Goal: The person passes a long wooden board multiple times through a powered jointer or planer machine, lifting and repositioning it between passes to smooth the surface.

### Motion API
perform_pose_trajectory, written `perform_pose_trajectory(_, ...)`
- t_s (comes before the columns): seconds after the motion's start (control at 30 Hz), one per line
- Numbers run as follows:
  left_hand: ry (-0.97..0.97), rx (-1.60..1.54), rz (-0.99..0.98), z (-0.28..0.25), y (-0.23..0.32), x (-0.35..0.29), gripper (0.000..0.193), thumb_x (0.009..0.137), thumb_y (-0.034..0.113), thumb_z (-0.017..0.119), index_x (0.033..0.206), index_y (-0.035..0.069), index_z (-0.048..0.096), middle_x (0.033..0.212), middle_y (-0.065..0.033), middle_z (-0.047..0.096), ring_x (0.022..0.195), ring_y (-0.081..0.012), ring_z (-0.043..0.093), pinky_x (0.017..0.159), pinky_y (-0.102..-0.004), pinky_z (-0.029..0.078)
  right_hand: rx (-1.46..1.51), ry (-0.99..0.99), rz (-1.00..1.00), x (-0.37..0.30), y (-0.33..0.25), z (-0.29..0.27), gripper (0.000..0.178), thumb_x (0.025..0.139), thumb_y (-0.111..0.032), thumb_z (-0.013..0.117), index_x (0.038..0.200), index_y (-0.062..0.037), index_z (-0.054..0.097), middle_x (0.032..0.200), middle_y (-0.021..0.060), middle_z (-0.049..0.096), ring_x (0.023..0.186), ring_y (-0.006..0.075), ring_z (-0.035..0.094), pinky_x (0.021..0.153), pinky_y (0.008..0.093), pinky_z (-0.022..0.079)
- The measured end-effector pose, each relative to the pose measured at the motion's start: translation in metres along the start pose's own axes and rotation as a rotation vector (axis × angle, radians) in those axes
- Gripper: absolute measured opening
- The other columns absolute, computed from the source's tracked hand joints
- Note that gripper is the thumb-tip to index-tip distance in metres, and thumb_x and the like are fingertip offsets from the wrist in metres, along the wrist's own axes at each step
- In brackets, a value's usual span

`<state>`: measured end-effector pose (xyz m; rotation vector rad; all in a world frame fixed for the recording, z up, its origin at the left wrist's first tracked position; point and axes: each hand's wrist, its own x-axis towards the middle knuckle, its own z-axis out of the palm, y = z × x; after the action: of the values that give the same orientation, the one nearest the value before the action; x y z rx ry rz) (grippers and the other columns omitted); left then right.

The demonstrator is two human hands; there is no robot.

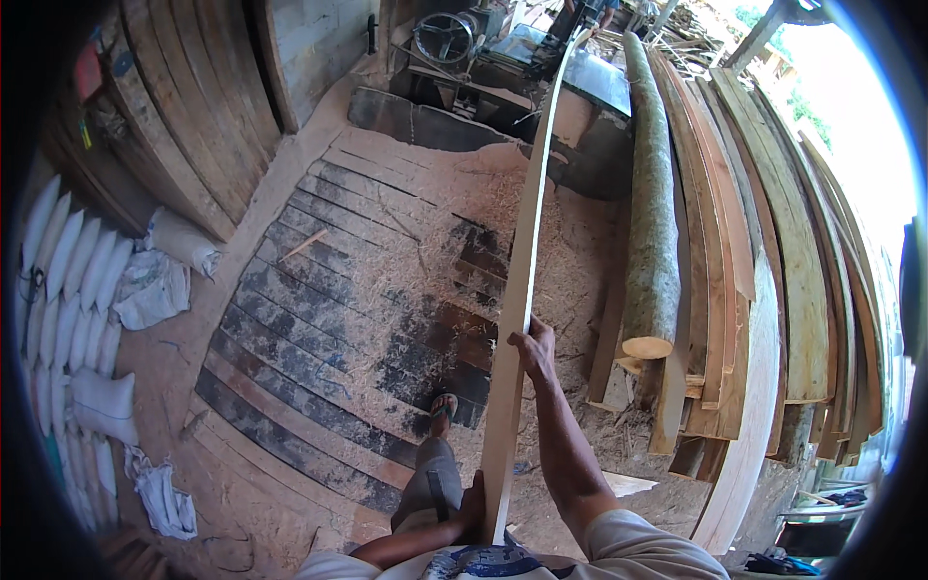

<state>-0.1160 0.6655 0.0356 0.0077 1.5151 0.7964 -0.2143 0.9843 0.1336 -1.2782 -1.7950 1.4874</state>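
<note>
A long, pale wooden plank (519,261) runs from close to my body up to a woodworking machine (594,77) at the far end. My right hand (534,346) grips its right edge about midway along the near half, with the fingers curled over the wood. Lower down, my left hand (472,507) is pressed against the plank's left side close to its near end. Some of the left fingers are hidden by the wood.
Slatted flooring (290,319) dusted with shavings lies ahead on the left. To the right are a round log (652,213) and stacked boards (802,242). Filled white sacks (72,261) are piled on the left. Another person (609,12) is partly visible beyond the machine.
</note>
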Motion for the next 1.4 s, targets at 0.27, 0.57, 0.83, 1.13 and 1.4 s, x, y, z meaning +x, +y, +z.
perform_pose_trajectory(0.27,-0.049,0.051,0.004,-0.007,0.109,0.068,0.079,0.093,0.064,0.015,0.109,0.002,0.061,0.090,-0.0148,0.063,0.088,-0.0253,0.060,0.074,-0.0367,0.046,-0.053,0.025,0.033,0.114,-0.040,-0.008,0.045,0.062,-0.010,0.062,0.105,0.0001,0.064,0.079,0.0045,0.064,0.071,0.0121,0.057,0.066,0.0278,0.047)
perform_pose_trajectory(0.57,-0.127,0.094,0.012,-0.020,0.219,0.133,0.075,0.093,0.064,0.017,0.109,0.004,0.060,0.089,-0.0121,0.061,0.086,-0.0227,0.059,0.072,-0.0348,0.045,-0.065,0.049,0.044,0.236,-0.048,-0.012,0.048,0.061,-0.013,0.063,0.108,0.0003,0.063,0.080,0.0058,0.064,0.071,0.0131,0.058,0.066,0.0286,0.047)
perform_pose_trajectory(0.83,-0.156,0.064,0.037,-0.022,0.311,0.198,0.072,0.094,0.063,0.019,0.110,0.005,0.059,0.087,-0.0098,0.060,0.083,-0.0203,0.057,0.071,-0.0331,0.045,-0.102,0.061,0.060,0.352,-0.073,-0.022,0.047,0.061,-0.013,0.063,0.106,0.0006,0.064,0.080,0.0066,0.064,0.071,0.0135,0.057,0.066,0.0296,0.047)
perform_pose_trajectory(1.13,-0.099,-0.052,0.068,-0.015,0.453,0.288,0.069,0.094,0.063,0.021,0.110,0.007,0.058,0.086,-0.0071,0.058,0.080,-0.0176,0.056,0.069,-0.0313,0.045,-0.104,0.135,0.058,0.513,-0.100,-0.037,0.050,0.064,-0.013,0.063,0.113,-0.0041,0.063,0.089,0.0140,0.069,0.082,0.0211,0.065,0.077,0.0332,0.050)
perform_pose_trajectory(1.4,-0.084,-0.231,0.156,-0.022,0.587,0.379,0.066,0.094,0.062,0.023,0.110,0.008,0.058,0.085,-0.0047,0.056,0.078,-0.0152,0.054,0.068,-0.0296,0.044,-0.055,0.095,0.034,0.654,-0.142,-0.048,0.050,0.080,-0.032,0.064,0.126,-0.0155,0.056,0.091,0.0169,0.068,0.089,0.0250,0.067,0.078,0.0368,0.049)
